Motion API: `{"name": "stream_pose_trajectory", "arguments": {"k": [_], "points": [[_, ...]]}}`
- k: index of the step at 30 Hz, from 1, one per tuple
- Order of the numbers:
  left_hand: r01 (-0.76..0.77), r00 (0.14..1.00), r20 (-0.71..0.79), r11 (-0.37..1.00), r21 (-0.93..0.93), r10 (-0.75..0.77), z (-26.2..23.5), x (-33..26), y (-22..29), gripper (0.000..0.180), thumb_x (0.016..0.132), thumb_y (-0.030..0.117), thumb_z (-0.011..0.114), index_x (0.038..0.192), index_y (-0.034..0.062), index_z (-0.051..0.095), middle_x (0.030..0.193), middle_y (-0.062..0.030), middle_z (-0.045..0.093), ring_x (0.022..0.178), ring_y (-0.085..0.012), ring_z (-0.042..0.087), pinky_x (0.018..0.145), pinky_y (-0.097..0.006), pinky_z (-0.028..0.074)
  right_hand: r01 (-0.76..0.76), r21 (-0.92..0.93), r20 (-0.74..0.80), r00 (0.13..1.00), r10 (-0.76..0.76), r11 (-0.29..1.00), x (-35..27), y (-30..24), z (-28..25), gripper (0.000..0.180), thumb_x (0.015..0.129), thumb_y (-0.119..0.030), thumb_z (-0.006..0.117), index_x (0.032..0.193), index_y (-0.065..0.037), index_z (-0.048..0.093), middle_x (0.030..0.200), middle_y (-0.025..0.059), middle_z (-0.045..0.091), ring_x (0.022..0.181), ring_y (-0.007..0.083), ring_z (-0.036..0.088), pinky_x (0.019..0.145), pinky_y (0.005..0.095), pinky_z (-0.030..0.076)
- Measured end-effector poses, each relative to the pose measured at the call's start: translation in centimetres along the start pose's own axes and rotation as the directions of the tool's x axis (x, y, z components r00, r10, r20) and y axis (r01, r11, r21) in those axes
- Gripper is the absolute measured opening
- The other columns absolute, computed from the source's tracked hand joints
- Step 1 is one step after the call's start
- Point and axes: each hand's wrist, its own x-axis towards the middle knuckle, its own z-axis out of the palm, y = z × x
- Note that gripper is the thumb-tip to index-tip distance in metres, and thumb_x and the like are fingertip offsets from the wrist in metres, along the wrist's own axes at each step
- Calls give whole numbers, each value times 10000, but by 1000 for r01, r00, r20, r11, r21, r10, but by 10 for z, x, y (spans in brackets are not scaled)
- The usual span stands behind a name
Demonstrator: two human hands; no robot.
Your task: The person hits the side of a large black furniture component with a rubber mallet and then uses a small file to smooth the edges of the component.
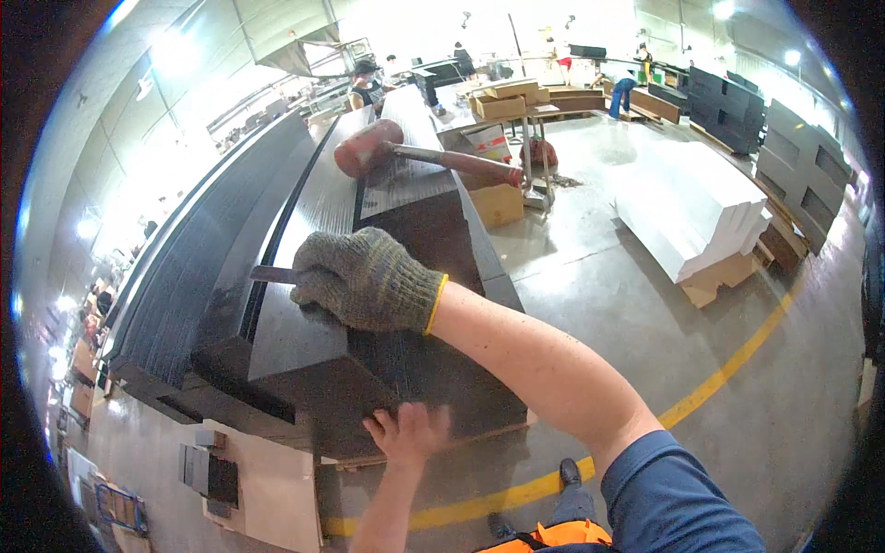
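Note:
My right hand [364, 279], in a grey-green knitted glove with a yellow cuff edge, is closed around a thin dark bar-like tool [273, 275]. One end of it sticks out on the left; its exact kind does not show. The fist is over the stack of black panels [300, 346]. Beyond it, a mallet [364, 147] with a worn red head and long handle lies across the stack. My bare left hand [410, 431], slightly blurred, is at the near end face of the stack with fingers apart and nothing in them. Whether it touches the panels I cannot tell.
A white-topped stack [691, 207] stands on the right, with black panels [728, 111] upright behind it. Cardboard boxes [498, 205] and a metal stand are beyond my stack. A yellow line [728, 369] curves over the floor. Several people work far off.

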Motion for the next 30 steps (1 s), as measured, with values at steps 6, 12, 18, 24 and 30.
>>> {"name": "stream_pose_trajectory", "arguments": {"k": [6,12,18,24,30], "points": [[-22,998,-55,996,-83,17,-12,26,-24,601,933,358,413,1453,98,261,1546,-82,129,1390,-460,66,1104,-611,-2,35,-13,6,999,-35,999,-3,7,3,214,840,-296,596,908,-93,595,706,108,649,654,322,652,623,421,519],[-39,989,-143,994,-98,25,3,-4,-32,512,960,339,374,1431,141,337,1532,-40,203,1379,-469,119,1099,-631,6,222,-181,8,974,-224,958,-2,11,10,75,797,-187,658,832,-125,638,875,32,610,668,200,657,583,323,525],[-22,997,-79,994,-110,13,-12,-2,-36,562,936,386,441,1443,173,322,1535,-34,198,1385,-458,115,1093,-631,-6,146,-38,-26,989,-148,988,-5,5,6,175,853,-247,604,909,-81,588,693,72,669,644,243,682,614,353,535],[-21,999,-32,996,-89,18,-12,-1,-33,607,907,437,488,1442,199,328,1539,-13,189,1393,-443,107,1098,-612,-24,101,-11,-26,995,-101,995,-6,0,2,173,863,-252,590,882,-79,596,670,74,661,626,239,677,601,348,534],[-42,999,18,998,-43,43,-10,-22,-26,531,914,421,490,1392,206,405,1525,21,232,1404,-393,131,1130,-549,-12,-41,67,26,999,40,997,-2,-14,-3,199,800,-182,690,924,-65,588,717,92,642,635,260,658,572,351,503]]}}
